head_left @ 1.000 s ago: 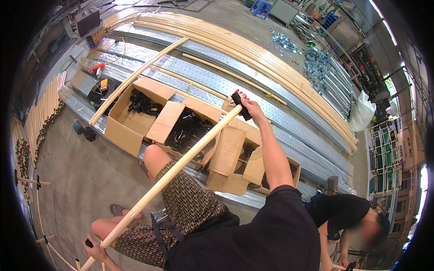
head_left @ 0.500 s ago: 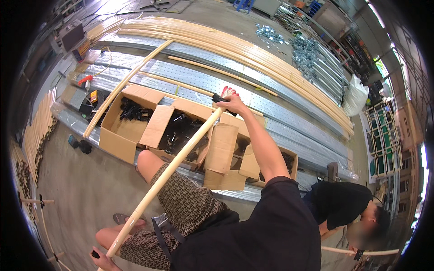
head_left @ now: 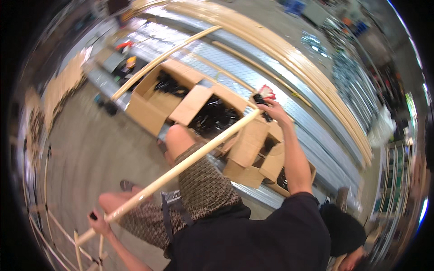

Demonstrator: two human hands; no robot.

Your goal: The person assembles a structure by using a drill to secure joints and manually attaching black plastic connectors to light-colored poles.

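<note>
right hand (head_left: 272,109) gripping a black-and-red tool (head_left: 263,95) at the upper end of a long wooden strip (head_left: 181,166); left hand (head_left: 100,221) clasping its lower end, above open cardboard boxes (head_left: 190,104).

A grey concrete floor (head_left: 86,149) carries long corrugated metal sheets (head_left: 289,113). On the sheets lie open cardboard boxes (head_left: 153,99) with black parts inside, and a stack of long wooden strips (head_left: 298,58) lies beyond them.

Open cardboard boxes (head_left: 153,97) of black parts, stacked wooden slats (head_left: 289,58), corrugated metal sheets (head_left: 316,135)
</note>
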